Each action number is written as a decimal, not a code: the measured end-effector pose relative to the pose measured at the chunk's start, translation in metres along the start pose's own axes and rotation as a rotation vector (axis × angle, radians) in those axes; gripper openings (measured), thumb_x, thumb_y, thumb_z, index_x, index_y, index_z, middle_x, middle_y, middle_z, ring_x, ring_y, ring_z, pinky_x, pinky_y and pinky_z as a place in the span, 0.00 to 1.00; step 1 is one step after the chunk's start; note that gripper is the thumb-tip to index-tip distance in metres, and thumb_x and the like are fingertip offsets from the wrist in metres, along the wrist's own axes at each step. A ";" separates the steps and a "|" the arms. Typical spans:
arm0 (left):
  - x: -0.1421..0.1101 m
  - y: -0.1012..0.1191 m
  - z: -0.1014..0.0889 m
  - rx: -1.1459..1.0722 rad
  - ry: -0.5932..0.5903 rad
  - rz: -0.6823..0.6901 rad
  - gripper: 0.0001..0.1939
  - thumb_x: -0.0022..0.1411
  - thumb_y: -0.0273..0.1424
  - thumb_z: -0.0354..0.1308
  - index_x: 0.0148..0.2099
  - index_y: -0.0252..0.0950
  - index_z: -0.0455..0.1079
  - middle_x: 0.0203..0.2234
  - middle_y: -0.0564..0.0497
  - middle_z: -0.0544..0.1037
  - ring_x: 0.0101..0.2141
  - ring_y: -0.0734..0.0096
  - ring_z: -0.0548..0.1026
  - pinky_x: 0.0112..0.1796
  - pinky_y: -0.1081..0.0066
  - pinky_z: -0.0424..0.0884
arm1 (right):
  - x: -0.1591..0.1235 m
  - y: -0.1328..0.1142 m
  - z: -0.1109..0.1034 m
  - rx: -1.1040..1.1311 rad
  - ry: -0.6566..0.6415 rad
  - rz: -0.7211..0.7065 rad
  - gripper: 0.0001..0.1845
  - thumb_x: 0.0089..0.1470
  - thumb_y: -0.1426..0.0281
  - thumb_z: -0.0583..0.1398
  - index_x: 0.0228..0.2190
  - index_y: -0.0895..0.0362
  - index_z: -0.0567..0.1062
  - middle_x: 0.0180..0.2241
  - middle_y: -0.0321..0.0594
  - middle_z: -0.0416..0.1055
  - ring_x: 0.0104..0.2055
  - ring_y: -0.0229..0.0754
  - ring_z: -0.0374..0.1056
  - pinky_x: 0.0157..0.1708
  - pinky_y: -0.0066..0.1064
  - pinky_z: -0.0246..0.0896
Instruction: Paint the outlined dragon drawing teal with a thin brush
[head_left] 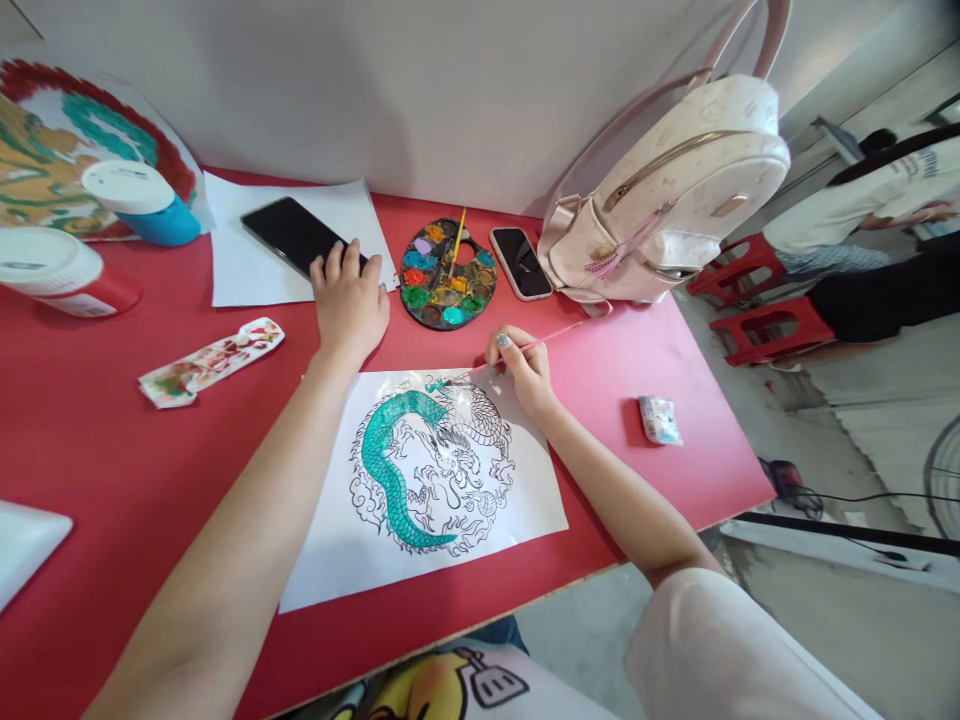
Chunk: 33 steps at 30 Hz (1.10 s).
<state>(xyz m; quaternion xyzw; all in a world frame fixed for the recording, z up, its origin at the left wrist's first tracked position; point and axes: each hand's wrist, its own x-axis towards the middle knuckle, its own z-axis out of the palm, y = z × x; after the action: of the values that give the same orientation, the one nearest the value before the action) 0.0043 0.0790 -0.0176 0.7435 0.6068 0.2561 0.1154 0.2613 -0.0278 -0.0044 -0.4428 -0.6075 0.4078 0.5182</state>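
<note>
My right hand (523,372) pinches a thin pink paintbrush (556,333). The brush's tip is low over the upper edge of a sheet with a dragon line drawing (480,480); whether it touches the paper I cannot tell. Teal paint covers the dragon's long curved body on the left, while the right part shows bare black lines. Fingers stretched, my left hand (351,300) lies at the lower right end of a black phone (296,235), which rests on white paper (240,280). Between and beyond my hands is a paint palette (427,290) with a yellow-handled brush (457,240) across it.
A second phone (520,262) lies beside a pale pink backpack (675,190). Paint bottles, one blue (161,215) and one red (90,290), stand at left near a paint-stained tissue (214,362). A small packet (660,420) lies right. People sit on red stools (780,325) beyond the table.
</note>
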 end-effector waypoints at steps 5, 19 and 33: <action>0.000 0.004 -0.003 0.005 -0.037 -0.019 0.30 0.74 0.36 0.60 0.75 0.41 0.74 0.85 0.37 0.62 0.84 0.27 0.56 0.81 0.25 0.47 | 0.000 0.000 0.000 -0.008 0.003 -0.009 0.41 0.68 0.30 0.63 0.22 0.51 0.72 0.22 0.34 0.65 0.24 0.38 0.59 0.27 0.33 0.60; 0.000 0.000 0.002 0.008 0.011 -0.001 0.28 0.77 0.34 0.55 0.75 0.44 0.74 0.84 0.40 0.65 0.83 0.32 0.58 0.80 0.25 0.50 | 0.000 0.003 -0.001 0.021 0.008 -0.035 0.40 0.69 0.33 0.64 0.21 0.52 0.72 0.21 0.33 0.65 0.23 0.37 0.59 0.26 0.33 0.57; -0.001 0.001 0.001 -0.007 0.005 -0.004 0.28 0.77 0.34 0.53 0.74 0.43 0.75 0.84 0.40 0.65 0.83 0.33 0.57 0.81 0.26 0.48 | 0.001 0.007 -0.003 0.031 0.080 -0.042 0.38 0.71 0.33 0.63 0.25 0.50 0.72 0.21 0.32 0.66 0.23 0.38 0.59 0.27 0.34 0.60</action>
<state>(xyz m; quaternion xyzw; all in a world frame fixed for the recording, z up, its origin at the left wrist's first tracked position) 0.0052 0.0784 -0.0178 0.7412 0.6078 0.2597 0.1170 0.2646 -0.0251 -0.0101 -0.4376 -0.5892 0.3881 0.5574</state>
